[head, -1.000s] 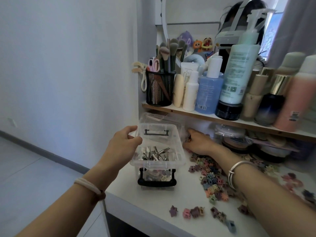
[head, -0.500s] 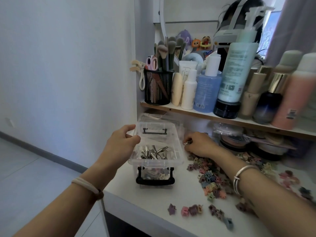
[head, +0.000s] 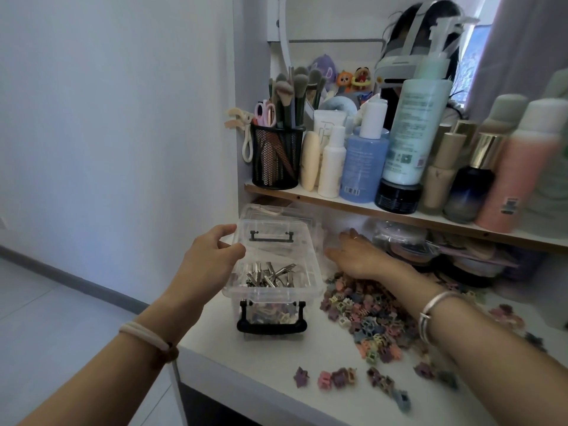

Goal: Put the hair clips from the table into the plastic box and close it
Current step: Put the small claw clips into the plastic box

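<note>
A clear plastic box (head: 316, 273) with black latches stands open on the white table (head: 276, 358). Its upper tray holds silver metal clips (head: 270, 275), and coloured clips show through the lower part. My left hand (head: 209, 262) grips the box's left rim near the back corner. A heap of small coloured hair clips (head: 365, 321) lies to the right of the box. Above the heap's far end, beside the box, my right hand (head: 359, 256) is spread palm down and slightly blurred, with nothing seen in it. A few loose clips (head: 338, 378) lie near the table's front edge.
A clear lid (head: 270, 210) lies behind the box, under a low shelf (head: 338, 206). The shelf carries a black mesh brush holder (head: 276, 158) and several bottles (head: 412, 133). Jars and bags are packed under it. The table's left edge drops to the floor.
My right hand has gone from pinched fingers beside the box to spread fingers a little farther back. My left hand has stayed on the box's rim.
</note>
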Tool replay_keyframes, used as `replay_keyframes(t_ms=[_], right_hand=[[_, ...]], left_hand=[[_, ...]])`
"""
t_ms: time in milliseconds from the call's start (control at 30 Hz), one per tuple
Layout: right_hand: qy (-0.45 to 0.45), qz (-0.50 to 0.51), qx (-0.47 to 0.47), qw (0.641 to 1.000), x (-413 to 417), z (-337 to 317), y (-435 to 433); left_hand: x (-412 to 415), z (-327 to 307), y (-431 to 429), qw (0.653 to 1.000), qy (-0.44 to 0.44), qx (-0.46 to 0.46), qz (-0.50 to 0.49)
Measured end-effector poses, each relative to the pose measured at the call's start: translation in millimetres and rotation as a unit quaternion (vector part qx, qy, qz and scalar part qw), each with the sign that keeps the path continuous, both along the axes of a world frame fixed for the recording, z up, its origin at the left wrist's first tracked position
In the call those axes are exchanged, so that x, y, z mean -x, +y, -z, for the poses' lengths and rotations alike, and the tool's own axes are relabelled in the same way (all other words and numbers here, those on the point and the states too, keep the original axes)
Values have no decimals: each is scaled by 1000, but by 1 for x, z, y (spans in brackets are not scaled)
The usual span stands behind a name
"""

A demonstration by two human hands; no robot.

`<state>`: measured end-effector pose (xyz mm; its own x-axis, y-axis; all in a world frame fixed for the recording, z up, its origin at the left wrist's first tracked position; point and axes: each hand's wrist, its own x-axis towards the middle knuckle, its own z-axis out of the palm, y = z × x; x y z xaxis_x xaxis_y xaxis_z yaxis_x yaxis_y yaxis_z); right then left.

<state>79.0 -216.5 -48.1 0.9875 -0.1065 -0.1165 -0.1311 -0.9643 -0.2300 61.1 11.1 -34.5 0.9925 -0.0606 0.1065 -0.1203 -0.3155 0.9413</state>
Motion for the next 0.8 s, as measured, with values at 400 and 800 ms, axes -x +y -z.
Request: replay_keyframes(t_ms=[400, 800], right_hand=[[-98, 60, 41, 992, -22, 12, -14], [-287, -104, -190, 933, 40, -63, 37]], left_hand=[[-2, 1, 0, 1000, 0, -4, -2], [8, -4, -6, 1000, 6, -2, 3]])
